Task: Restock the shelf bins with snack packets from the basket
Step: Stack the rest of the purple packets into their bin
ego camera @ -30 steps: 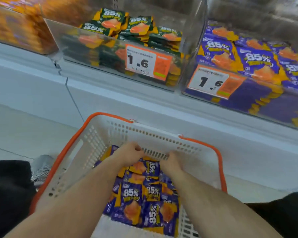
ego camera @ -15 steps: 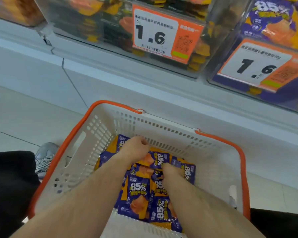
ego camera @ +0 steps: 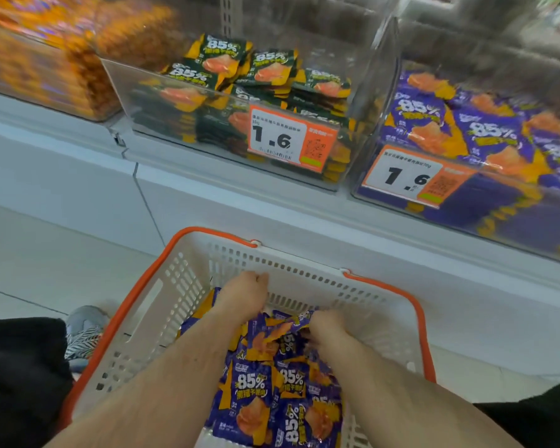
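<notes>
I see both hands down in the white plastic basket with the orange rim [ego camera: 162, 305]: the left hand [ego camera: 244, 295] curled near its far wall — whether it holds anything I cannot tell — and the right hand [ego camera: 325, 328] gripping crumpled purple snack packets [ego camera: 256, 392] from the heap. Above, the clear purple-packet shelf bin [ego camera: 459, 240] sits at the shelf's right end, beside the clear green-packet bin [ego camera: 188, 137].

Head camera looks down, close, edges seemingly blurred.
</notes>
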{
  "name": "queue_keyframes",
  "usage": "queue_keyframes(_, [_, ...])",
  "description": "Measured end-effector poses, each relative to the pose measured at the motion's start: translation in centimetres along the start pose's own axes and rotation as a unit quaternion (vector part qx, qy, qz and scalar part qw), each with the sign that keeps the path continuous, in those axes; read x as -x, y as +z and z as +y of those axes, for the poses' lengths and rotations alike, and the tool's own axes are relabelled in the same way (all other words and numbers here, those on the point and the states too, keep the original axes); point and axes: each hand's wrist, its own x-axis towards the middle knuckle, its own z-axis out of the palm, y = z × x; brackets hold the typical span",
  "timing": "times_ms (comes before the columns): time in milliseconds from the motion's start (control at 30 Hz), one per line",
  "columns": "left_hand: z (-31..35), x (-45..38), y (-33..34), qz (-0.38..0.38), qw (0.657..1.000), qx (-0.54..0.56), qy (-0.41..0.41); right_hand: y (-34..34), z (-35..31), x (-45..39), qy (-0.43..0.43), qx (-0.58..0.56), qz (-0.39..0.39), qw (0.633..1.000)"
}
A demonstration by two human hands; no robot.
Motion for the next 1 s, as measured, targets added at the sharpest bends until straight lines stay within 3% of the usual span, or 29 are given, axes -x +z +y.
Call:
queue_keyframes(167, [0.2,1.4,-1.3,0.014,1.000,0.015,0.008,-3.9,-4.2,5.4,-0.180,0.203,-0.008,0.963])
queue_keyframes(333, [1.6,3.7,-2.6,-0.017,0.995,0.074,0.058,-7.4,-10.1,10.6,-0.332,0.254,-0.043,0.907])
queue_keyframes(400, [2.2,4.6,-3.1,-0.029,0.979,0.167,0.111,-9.1,-12.3,13.1,-0.357,0.195,-0.053,0.912])
queue_keyframes(500, [4.0,6.1,-4.5,-0.044,0.921,0.358,0.146,-11.9,-14.3,16.1,-0.404,0.098,-0.018,0.909])
queue_keyframes(633, [8.4,8.4,-7.2,0.014,0.872,0.446,0.201,-14.8,-15.2,20.1,-0.472,-0.061,-0.004,0.880])
queue_keyframes(767, [12.7,10.7,-8.7,0.045,0.839,0.465,0.278,-16.0,-14.1,22.5,-0.498,-0.099,-0.020,0.861])
queue_keyframes(833, [14.7,11.6,-8.9,0.061,0.835,0.460,0.295,-16.4,-14.2,23.0,-0.490,-0.147,0.007,0.859])
queue_keyframes(933, [17.5,11.3,-9.5,0.145,0.872,0.335,0.327,-18.1,-15.8,22.9,-0.443,-0.252,0.056,0.858])
queue_keyframes(1000, [19.0,10.1,-10.1,0.231,0.878,0.219,0.357,-20.2,-17.5,22.3,-0.410,-0.302,0.066,0.858])
